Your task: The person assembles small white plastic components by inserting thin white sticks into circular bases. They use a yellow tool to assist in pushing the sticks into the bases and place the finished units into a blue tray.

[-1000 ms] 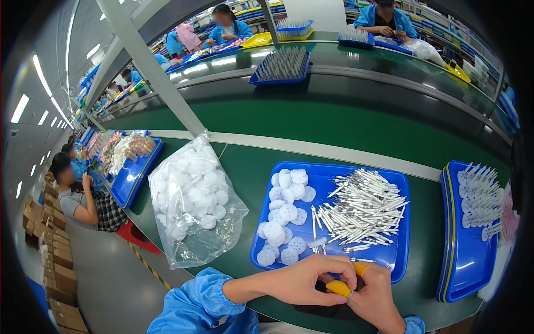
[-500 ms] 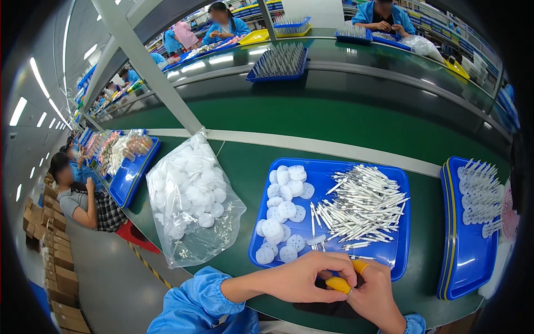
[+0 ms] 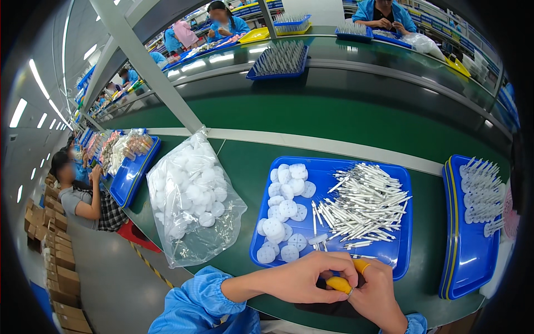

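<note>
My left hand [image 3: 314,274] and my right hand [image 3: 375,292] meet at the near edge of a blue tray [image 3: 328,162]. Both sets of fingers are curled and pressed together, with yellow finger covers on some fingertips. Whatever they pinch is small and hidden between them. On the tray's left side lie several round, translucent white discs [image 3: 288,209] with small holes. To their right is a heap of thin white sticks [image 3: 367,206] with dark, narrow ends. A dark patch shows under my hands, too covered to name.
A clear plastic bag [image 3: 192,195] of white discs lies left of the tray. Stacked blue trays [image 3: 470,261] at right hold discs with upright sticks [image 3: 478,189]. Beyond runs a green conveyor belt [image 3: 267,119]. A metal post [image 3: 150,69] rises behind the bag; a person [image 3: 83,200] sits at left.
My hands keep nearly the same pinched pose at the tray's edge. The view shifts very slightly. At left, the seated person's hand and head have moved a little.
</note>
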The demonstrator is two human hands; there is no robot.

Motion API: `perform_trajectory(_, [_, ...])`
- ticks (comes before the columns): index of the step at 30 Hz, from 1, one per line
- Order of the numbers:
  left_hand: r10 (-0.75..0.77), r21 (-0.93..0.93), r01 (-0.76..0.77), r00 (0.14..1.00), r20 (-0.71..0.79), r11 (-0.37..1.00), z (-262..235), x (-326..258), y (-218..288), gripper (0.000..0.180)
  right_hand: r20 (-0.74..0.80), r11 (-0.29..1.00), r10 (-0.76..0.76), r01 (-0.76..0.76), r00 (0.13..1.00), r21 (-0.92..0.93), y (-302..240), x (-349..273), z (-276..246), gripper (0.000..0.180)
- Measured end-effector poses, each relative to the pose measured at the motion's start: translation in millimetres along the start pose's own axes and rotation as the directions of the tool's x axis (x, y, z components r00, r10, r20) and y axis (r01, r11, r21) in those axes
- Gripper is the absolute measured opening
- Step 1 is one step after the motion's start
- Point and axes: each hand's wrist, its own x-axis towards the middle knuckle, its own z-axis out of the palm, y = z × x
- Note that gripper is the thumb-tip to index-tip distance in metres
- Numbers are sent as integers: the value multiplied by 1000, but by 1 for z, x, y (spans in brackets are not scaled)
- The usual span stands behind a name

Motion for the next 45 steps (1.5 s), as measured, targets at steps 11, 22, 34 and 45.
perform_trajectory(11, [-45,-35,46,999,15,998,-1,-1,4,20,-9,999,-31,31,999,-27,-1,1,0,24])
perform_trajectory(22, [-113,-38,113,993,25,993,-4,0,3,22,-61,990,-111,106,992,-92,3,1,4,28])
perform_trajectory(34, [-71,27,71,997,-26,997,-4,1,10,27,-140,947,-196,151,971,-283,17,-1,7,33])
perform_trajectory(45, [-137,-42,134,989,-53,990,-3,0,9,29,-146,970,-132,97,980,-222,5,0,7,34])
